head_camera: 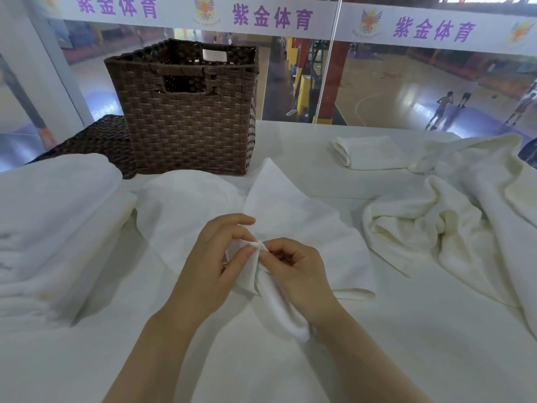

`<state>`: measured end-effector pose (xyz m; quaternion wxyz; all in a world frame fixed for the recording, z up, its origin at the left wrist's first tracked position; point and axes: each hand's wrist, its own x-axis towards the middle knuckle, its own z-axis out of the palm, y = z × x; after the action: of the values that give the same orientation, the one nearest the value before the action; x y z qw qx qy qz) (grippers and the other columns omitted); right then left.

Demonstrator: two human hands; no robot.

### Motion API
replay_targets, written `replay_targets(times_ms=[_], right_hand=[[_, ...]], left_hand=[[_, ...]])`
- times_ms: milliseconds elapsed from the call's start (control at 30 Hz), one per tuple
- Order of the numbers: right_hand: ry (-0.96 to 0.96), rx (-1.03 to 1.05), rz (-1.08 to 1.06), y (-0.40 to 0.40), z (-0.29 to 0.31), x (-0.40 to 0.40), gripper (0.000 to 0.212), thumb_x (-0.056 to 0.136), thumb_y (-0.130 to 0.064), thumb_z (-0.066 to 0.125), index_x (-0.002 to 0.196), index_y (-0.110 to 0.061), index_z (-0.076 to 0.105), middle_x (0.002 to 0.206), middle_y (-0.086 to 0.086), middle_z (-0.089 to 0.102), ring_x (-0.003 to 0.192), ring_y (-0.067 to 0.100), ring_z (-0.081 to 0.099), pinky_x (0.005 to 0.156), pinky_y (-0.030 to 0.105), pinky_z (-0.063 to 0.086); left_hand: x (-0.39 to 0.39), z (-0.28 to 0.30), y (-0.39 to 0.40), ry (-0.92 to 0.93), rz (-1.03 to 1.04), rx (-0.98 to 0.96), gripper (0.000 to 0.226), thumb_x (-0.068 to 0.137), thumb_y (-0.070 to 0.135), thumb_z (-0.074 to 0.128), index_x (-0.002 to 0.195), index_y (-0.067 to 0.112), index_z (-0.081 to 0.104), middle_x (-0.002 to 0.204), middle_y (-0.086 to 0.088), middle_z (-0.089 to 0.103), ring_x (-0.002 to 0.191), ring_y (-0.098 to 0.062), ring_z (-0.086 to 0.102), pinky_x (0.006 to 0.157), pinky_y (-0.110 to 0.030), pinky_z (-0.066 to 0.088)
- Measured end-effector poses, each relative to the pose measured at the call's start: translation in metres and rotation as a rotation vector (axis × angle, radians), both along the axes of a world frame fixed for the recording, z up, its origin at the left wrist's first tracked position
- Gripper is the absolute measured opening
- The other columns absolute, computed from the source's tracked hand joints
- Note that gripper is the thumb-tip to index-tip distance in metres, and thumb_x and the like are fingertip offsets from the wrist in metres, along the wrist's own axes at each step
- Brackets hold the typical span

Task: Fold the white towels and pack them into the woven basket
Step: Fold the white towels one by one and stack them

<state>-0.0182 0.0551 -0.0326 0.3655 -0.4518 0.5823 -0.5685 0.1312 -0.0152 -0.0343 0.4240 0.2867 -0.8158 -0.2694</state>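
A small white towel [302, 228] lies spread and partly folded at the middle of the white table. My left hand [215, 263] and my right hand [296, 274] meet over its near part, and each pinches the same bunched corner of it between thumb and fingers. A rolled edge of this towel hangs down between my wrists. The brown woven basket [189, 112] stands upright behind the towel, at the back left, with its top open. A folded white towel [369, 152] lies at the back right.
A thick stack of folded white towels [55, 228] fills the left side. A crumpled heap of white towels [453, 216] covers the right. The basket's flat woven lid [96, 141] lies left of the basket. A glass wall stands behind the table [406, 344].
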Motion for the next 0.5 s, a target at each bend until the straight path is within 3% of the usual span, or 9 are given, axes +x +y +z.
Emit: replay_targets(times_ms=[100, 200, 300, 433, 500], right_hand=[[-0.055, 0.016, -0.021, 0.0, -0.004, 0.001, 0.008, 0.09, -0.014, 0.068, 0.09, -0.013, 0.076, 0.086, 0.001, 0.075, 0.085, 0.022, 0.07, 0.077, 0.032, 0.056], [-0.071, -0.005, -0.044, 0.0, -0.006, 0.002, 0.009, 0.09, -0.012, 0.068, 0.09, -0.013, 0.076, 0.086, 0.0, 0.075, 0.085, 0.021, 0.07, 0.078, 0.031, 0.056], [-0.077, -0.025, -0.033, 0.0, -0.007, 0.001, 0.013, 0.093, -0.01, 0.064, 0.092, -0.015, 0.076, 0.087, -0.002, 0.075, 0.084, 0.016, 0.07, 0.077, 0.027, 0.056], [0.071, -0.055, 0.106, 0.001, -0.003, -0.005, 0.016, 0.095, -0.01, 0.061, 0.101, -0.018, 0.073, 0.095, -0.005, 0.074, 0.091, 0.011, 0.069, 0.082, 0.025, 0.054], [0.263, -0.062, 0.149, 0.003, 0.002, -0.016, 0.015, 0.093, -0.015, 0.063, 0.102, -0.024, 0.071, 0.098, -0.011, 0.072, 0.095, 0.007, 0.066, 0.085, 0.023, 0.053]], left_hand=[[0.0, 0.001, 0.003, -0.047, -0.024, 0.137, 0.014, 0.092, 0.034, 0.055, 0.101, 0.044, 0.053, 0.118, 0.025, 0.059, 0.113, -0.001, 0.056, 0.078, -0.009, 0.043], [0.0, -0.001, 0.001, -0.089, 0.02, 0.12, 0.021, 0.091, 0.037, 0.054, 0.106, 0.05, 0.052, 0.113, 0.027, 0.059, 0.103, 0.004, 0.056, 0.073, -0.007, 0.041], [0.001, -0.004, -0.001, -0.138, 0.01, 0.051, 0.027, 0.09, 0.043, 0.049, 0.115, 0.038, 0.06, 0.105, 0.023, 0.061, 0.1, 0.002, 0.055, 0.072, -0.005, 0.039], [0.0, -0.003, -0.002, -0.129, 0.05, 0.038, 0.012, 0.089, 0.04, 0.053, 0.1, 0.038, 0.06, 0.104, 0.02, 0.06, 0.097, -0.001, 0.056, 0.07, -0.007, 0.04], [0.0, -0.001, 0.0, -0.077, 0.101, 0.051, 0.01, 0.088, 0.035, 0.057, 0.094, 0.043, 0.055, 0.106, 0.023, 0.059, 0.096, 0.002, 0.056, 0.07, -0.008, 0.041]])
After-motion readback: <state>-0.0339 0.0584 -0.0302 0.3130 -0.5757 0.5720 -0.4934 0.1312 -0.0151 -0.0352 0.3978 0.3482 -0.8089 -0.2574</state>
